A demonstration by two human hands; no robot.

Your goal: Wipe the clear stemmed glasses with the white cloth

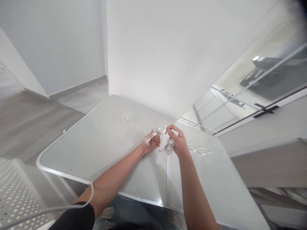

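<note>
Over the middle of a frosted glass table (105, 143), my left hand (151, 143) is closed around the stem of a clear wine glass (153, 135) that lies tilted toward the right. My right hand (177, 140) is closed on a white cloth (166, 145) pressed against the bowl end of that glass. Both forearms reach out from the near table edge. The glass's bowl is hard to make out against the pale table.
A second clear glass (126, 116) stands farther back on the table, and another clear glass piece (200, 150) lies to the right. White wall behind. A white cable (48, 210) runs across my left arm. A perforated white surface (14, 195) sits at the lower left.
</note>
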